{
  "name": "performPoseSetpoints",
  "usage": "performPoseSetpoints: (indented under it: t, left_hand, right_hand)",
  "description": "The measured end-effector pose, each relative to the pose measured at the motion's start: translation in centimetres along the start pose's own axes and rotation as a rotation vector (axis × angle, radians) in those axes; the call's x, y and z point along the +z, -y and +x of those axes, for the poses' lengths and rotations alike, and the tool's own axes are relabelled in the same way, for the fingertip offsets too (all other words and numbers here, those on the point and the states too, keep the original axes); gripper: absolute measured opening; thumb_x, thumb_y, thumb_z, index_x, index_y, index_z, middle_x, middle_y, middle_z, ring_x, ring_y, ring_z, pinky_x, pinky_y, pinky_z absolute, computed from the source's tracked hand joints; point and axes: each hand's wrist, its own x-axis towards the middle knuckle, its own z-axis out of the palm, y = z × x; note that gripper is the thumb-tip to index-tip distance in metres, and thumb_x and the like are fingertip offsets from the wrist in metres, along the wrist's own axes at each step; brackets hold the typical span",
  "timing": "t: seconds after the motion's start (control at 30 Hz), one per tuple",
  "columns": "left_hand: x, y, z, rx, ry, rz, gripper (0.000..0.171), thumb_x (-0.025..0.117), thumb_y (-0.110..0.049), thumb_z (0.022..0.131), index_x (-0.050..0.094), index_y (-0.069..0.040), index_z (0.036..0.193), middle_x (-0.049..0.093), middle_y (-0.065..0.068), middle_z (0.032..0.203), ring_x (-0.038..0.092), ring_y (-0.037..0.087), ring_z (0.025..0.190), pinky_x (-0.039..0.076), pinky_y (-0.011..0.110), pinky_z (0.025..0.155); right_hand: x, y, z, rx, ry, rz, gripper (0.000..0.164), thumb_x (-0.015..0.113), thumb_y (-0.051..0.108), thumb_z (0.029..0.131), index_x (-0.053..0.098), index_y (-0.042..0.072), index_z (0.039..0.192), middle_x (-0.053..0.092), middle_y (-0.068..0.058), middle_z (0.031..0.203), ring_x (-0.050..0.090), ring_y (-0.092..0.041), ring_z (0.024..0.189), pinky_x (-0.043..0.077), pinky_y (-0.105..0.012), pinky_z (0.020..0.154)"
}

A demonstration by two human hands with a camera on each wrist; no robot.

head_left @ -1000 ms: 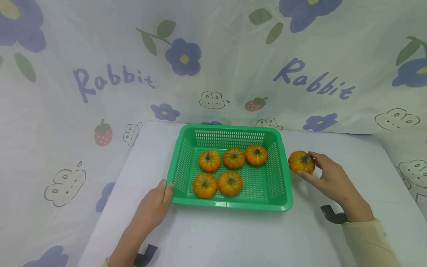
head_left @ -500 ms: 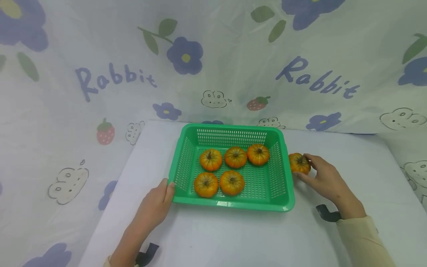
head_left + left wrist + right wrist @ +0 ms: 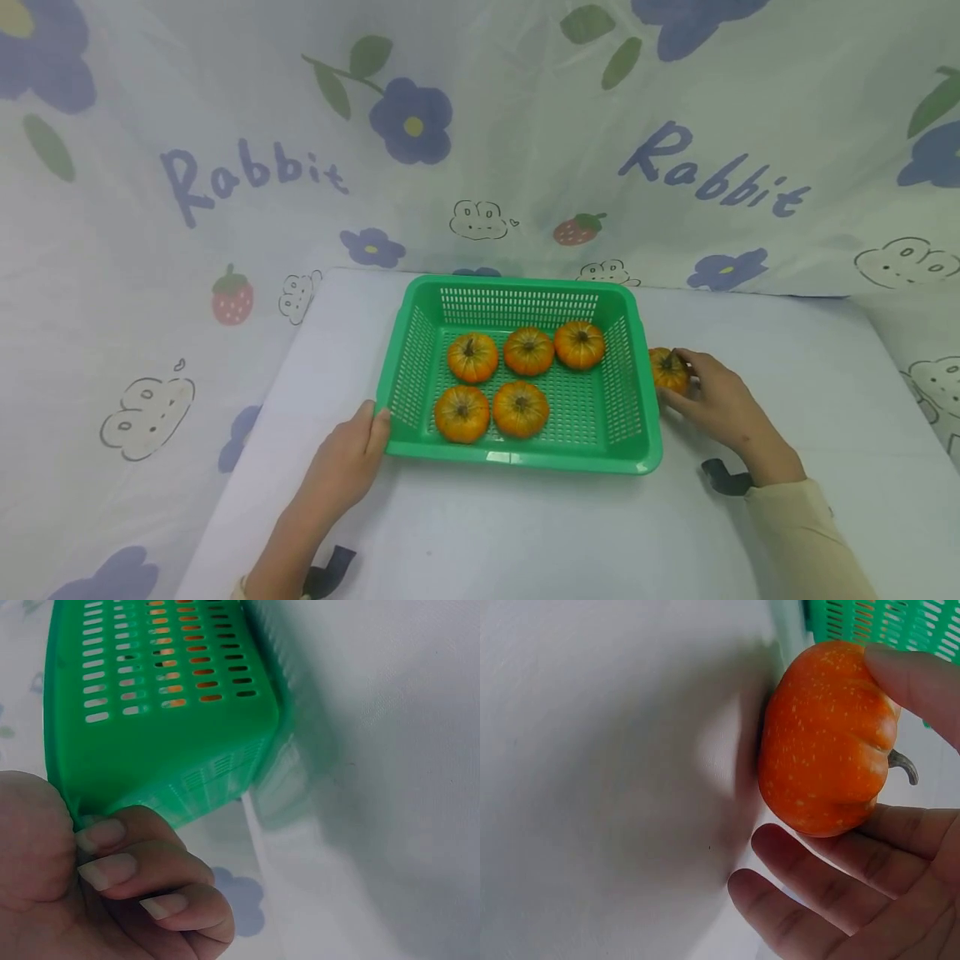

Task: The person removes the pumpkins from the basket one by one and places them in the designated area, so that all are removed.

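Compared with a second ago, the right hand (image 3: 716,404) is holding its pumpkin (image 3: 666,372) farther left, close against the right side of the green basket (image 3: 517,460), whose rim is now hiding the pumpkin's left edge; whether the two are touching, I cannot tell. The thumb and the nearer fingers of that hand are pinching the pumpkin from opposite sides, spread about as wide as it is, while the other two fingers are reaching out past it without curling. The pumpkin is sitting outside the basket, low over the white table (image 3: 487,533), its stem pointing away from the tabletop in the right wrist view; contact with the table is hard to make out. The left hand (image 3: 347,458) is staying where it was, gripping the basket's near left corner, its thumb lying on top and its fingers (image 3: 161,870) curling beneath the rim. Inside the basket, the same five orange pumpkins (image 3: 521,409) are resting on the slotted floor, three forming a back row and two a front row toward the left, leaving the front right part bare. Behind the table, a patterned sheet (image 3: 517,92) is showing flowers, strawberries and the word "Rabbit" twice.
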Motion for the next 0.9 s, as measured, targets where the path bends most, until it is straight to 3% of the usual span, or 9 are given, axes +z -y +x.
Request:
performPoseSetpoints:
  t: [0.37,0.57,0.9]
  left_hand:
    - [-0.3,-0.1,0.1,0.018,0.012,0.011,0.035,0.031,-0.040,0.115,0.045,-0.010,0.102,0.044,0.005,0.070,0.040,0.020,0.061,0.036,0.033,0.054]
    - [-0.5,-0.3,0.3,0.021,0.022,0.009,0.028,0.035,-0.034,0.114,0.045,-0.008,0.109,0.046,0.006,0.071,0.042,0.020,0.060,0.037,0.033,0.053]
    - [-0.4,-1.1,0.3,-0.044,0.024,-0.049,0.037,0.032,-0.039,0.115,0.049,-0.007,0.113,0.047,0.008,0.075,0.045,0.022,0.065,0.041,0.034,0.056]
  right_hand:
    - [0.2,0.1,-0.1,0.056,0.019,0.015,0.087,0.079,0.040,0.094,0.038,-0.009,0.153,0.045,-0.036,0.148,0.051,-0.054,0.128,0.044,-0.068,0.101]
    - [0.3,0.0,-0.2,0.049,0.016,0.025,0.089,0.081,0.037,0.093,0.035,-0.011,0.154,0.045,-0.037,0.147,0.051,-0.055,0.128,0.044,-0.068,0.101]
    - [0.2,-0.3,-0.4,0.036,0.009,0.036,0.093,0.082,0.036,0.092,0.033,-0.012,0.154,0.045,-0.037,0.147,0.053,-0.056,0.126,0.044,-0.067,0.102]
